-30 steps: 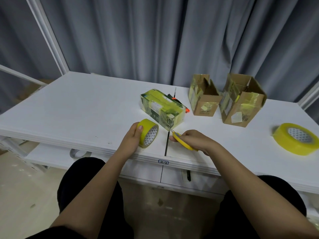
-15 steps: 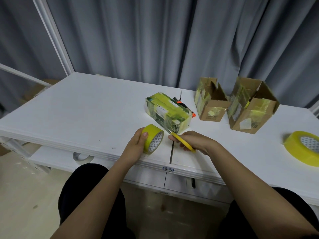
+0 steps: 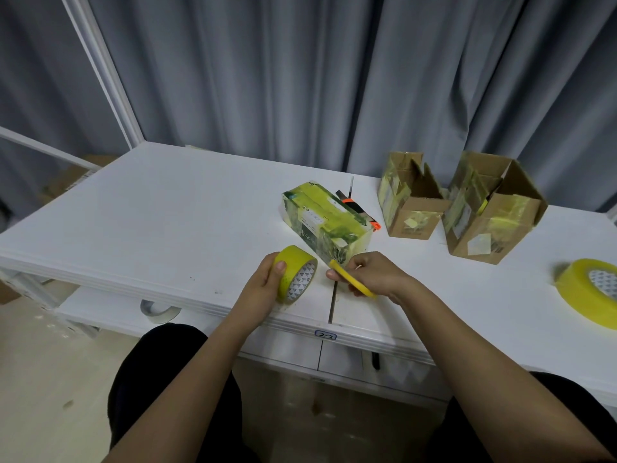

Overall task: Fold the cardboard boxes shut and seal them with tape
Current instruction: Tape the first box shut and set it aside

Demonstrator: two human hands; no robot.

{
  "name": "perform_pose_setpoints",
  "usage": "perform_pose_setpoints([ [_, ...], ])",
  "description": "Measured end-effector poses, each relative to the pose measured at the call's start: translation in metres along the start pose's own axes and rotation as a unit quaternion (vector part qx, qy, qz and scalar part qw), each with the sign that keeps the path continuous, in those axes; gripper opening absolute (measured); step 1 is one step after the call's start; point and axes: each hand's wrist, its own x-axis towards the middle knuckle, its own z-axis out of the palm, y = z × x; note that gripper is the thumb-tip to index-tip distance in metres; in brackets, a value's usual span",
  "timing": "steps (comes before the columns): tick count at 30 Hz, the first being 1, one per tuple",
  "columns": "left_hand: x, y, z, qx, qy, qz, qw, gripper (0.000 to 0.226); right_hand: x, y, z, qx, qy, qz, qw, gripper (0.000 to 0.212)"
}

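A closed box wrapped in yellow tape (image 3: 325, 223) lies on the white table (image 3: 167, 222). Just in front of it, my left hand (image 3: 265, 285) grips a small roll of yellow tape (image 3: 295, 274) standing on edge. My right hand (image 3: 374, 274) holds a yellow utility knife (image 3: 350, 279), its tip pointing at the near corner of the taped box. Two brown cardboard boxes stand open at the back right: a smaller one (image 3: 410, 198) and a larger one (image 3: 490, 208), both patched with old yellow tape.
A larger yellow tape roll (image 3: 591, 295) lies at the table's right edge. An orange and black tool (image 3: 357, 208) sticks out behind the taped box. Another tape roll (image 3: 160, 309) sits on the shelf under the tabletop. Grey curtains hang behind.
Both hands keep their hold and stay near the taped box's front corner. The head camera has shifted, so the scene sits slightly differently in the frame.
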Motion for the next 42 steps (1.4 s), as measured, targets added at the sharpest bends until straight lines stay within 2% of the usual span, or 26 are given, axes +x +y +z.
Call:
perform_pose_setpoints([
  [4, -0.001, -0.001, -0.001, 0.001, -0.001, -0.004, 1.0, 0.03, 0.004, 0.005, -0.001, -0.048, 0.033, -0.01, 0.998, 0.051],
  [6, -0.002, -0.001, -0.001, -0.004, -0.002, -0.001, 1.0, 0.027, 0.007, 0.01, 0.0, -0.123, 0.081, -0.019, 0.989, 0.052],
  [10, -0.002, -0.001, -0.002, 0.001, -0.006, -0.004, 1.0, 0.026, 0.007, 0.008, 0.004, -0.32, 0.15, -0.037, 0.935, 0.048],
  [14, -0.003, 0.0, -0.002, 0.001, -0.007, -0.011, 1.0, 0.026, 0.005, 0.004, 0.011, -0.479, 0.139, -0.05, 0.865, 0.037],
  [15, -0.003, 0.0, -0.002, 0.0, -0.008, -0.01, 1.0, 0.026, 0.005, 0.006, 0.013, -0.496, 0.131, -0.049, 0.857, 0.036],
  [21, -0.005, 0.003, -0.003, -0.011, -0.01, -0.002, 1.0, 0.032, -0.002, 0.012, 0.013, -0.468, 0.097, -0.033, 0.878, 0.035],
  [23, -0.005, 0.002, -0.003, -0.011, -0.011, -0.001, 1.0, 0.031, -0.006, 0.006, 0.007, -0.484, 0.077, -0.02, 0.872, 0.038],
  [25, -0.005, 0.002, -0.003, -0.008, -0.011, 0.002, 1.0, 0.03, -0.009, -0.004, -0.001, -0.492, 0.093, -0.018, 0.865, 0.032],
  [27, -0.004, 0.001, -0.003, -0.011, -0.011, 0.002, 1.0, 0.03, -0.009, -0.015, -0.008, -0.451, 0.17, -0.07, 0.873, 0.018],
  [30, -0.003, 0.0, -0.003, -0.015, -0.012, 0.002, 1.0, 0.03, 0.0, -0.03, -0.009, -0.321, 0.293, -0.245, 0.866, 0.019],
  [32, -0.003, 0.0, -0.003, -0.022, -0.015, 0.006, 1.0, 0.028, 0.016, -0.036, -0.004, -0.265, 0.275, -0.294, 0.876, 0.025],
  [34, -0.003, 0.0, -0.003, -0.029, -0.018, 0.009, 0.999, 0.025, 0.037, -0.034, 0.002, -0.274, 0.205, -0.222, 0.913, 0.041],
  [36, -0.003, -0.004, -0.003, -0.038, -0.023, 0.009, 0.999, 0.024, 0.056, -0.029, 0.008, -0.328, 0.172, -0.12, 0.921, 0.053],
  [38, 0.0, -0.007, -0.004, -0.042, -0.027, 0.009, 0.999, 0.025, 0.068, -0.024, 0.014, -0.375, 0.168, -0.061, 0.91, 0.059],
  [42, 0.004, -0.011, -0.003, -0.045, -0.026, 0.008, 0.999, 0.02, 0.077, -0.023, 0.02, -0.457, 0.18, -0.057, 0.869, 0.062],
])
